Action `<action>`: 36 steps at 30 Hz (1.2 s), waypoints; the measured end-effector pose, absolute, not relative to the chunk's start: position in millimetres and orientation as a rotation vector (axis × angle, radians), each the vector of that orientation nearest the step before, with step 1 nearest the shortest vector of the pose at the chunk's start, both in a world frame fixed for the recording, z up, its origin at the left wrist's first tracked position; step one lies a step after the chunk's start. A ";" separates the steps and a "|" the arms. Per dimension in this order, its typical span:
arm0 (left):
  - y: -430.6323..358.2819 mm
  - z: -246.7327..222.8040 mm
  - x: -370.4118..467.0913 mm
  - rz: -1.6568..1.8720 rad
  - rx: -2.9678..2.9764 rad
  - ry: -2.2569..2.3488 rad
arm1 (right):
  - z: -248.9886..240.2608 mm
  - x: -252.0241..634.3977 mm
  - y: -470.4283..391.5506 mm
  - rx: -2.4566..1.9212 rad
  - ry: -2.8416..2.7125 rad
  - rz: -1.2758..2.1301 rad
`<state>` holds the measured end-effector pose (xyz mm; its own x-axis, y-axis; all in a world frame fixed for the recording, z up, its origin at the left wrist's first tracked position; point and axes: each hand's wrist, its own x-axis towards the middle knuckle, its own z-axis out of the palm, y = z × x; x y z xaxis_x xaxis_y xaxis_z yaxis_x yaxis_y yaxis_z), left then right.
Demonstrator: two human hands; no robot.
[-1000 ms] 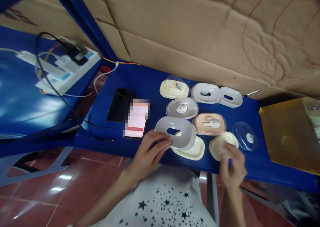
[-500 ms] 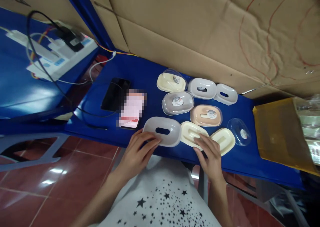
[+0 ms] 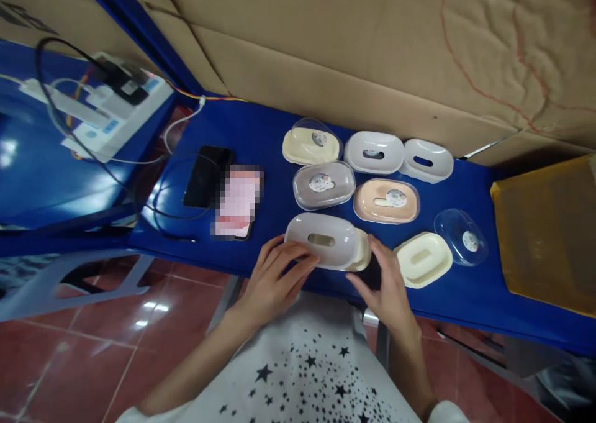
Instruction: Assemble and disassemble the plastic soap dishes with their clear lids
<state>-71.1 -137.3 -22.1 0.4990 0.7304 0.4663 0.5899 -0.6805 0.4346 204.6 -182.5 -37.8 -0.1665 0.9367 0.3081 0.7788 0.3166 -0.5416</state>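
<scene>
A light grey oval soap dish (image 3: 302,224) with a slot in its middle sits over a cream soap dish (image 3: 362,252), whose right end sticks out from under it. My left hand (image 3: 279,274) grips the grey dish at its near left edge, fingertips inside the rim. Around the protruding end of the cream dish, my right hand (image 3: 384,280) has its thumb and fingers closed. Another cream soap dish (image 3: 423,260) lies just right of that hand, beside a clear lid (image 3: 460,236) with a round sticker.
Behind are lidded soap dishes in cream (image 3: 302,150), grey (image 3: 323,196) and peach (image 3: 382,209), plus two slotted white dishes (image 3: 375,143). Two phones (image 3: 239,202) and a cable lie left. A power strip (image 3: 116,125) sits beyond them; a taped box (image 3: 549,236) stands right.
The grey dish has moved right, over the cream dish that lay beside it. My right hand has shifted from the cream dish's near rim to its right end.
</scene>
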 end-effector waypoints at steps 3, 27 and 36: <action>-132.6 -23.7 -56.5 0.888 2.549 1.025 | -28.0 210.7 -182.7 -1.523 -2.046 0.286; -116.7 -36.9 -60.0 0.614 2.646 0.862 | -31.9 225.0 -180.5 -1.517 -2.311 0.215; -102.3 -38.2 -58.0 0.767 2.510 0.884 | -18.9 398.0 -184.6 -2.166 -1.690 0.098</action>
<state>-58.0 -102.3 -38.2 0.6550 0.6593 0.3691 0.4579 -0.7349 0.5001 398.0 -184.6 -18.9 0.2705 0.9456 0.1809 0.9183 -0.1970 -0.3434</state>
